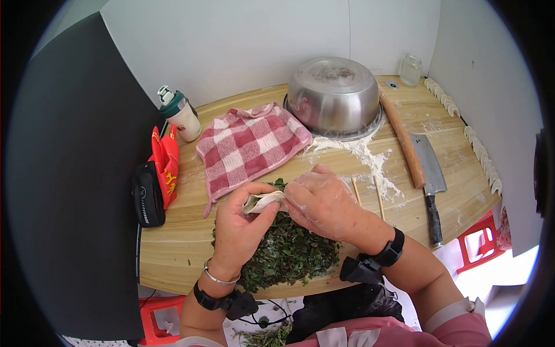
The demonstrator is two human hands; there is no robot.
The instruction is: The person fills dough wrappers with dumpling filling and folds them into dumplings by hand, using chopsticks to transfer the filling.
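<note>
Between my two hands is a folded dumpling point(265, 201), its pale wrapper partly open toward the left with some green filling showing. My left hand point(243, 222) cradles it, thumb in front and fingers behind. The fingers of my right hand point(321, 202), dusted with flour, pinch the wrapper's right edge. Right below both hands lies a heap of chopped dark green leaves point(289, 254) on the wooden table point(185, 254). A pair of chopsticks point(378, 196) rests just right of my right hand, partly hidden by it.
An upturned metal basin point(332, 92) stands at the back beside spilled flour point(370, 156). Rightward lie a rolling pin point(402, 136), a cleaver point(429, 168) and rows of finished dumplings point(483, 156). A checked towel point(248, 141), bottle point(182, 118), black case point(148, 196) and glass jar point(411, 69) also sit here.
</note>
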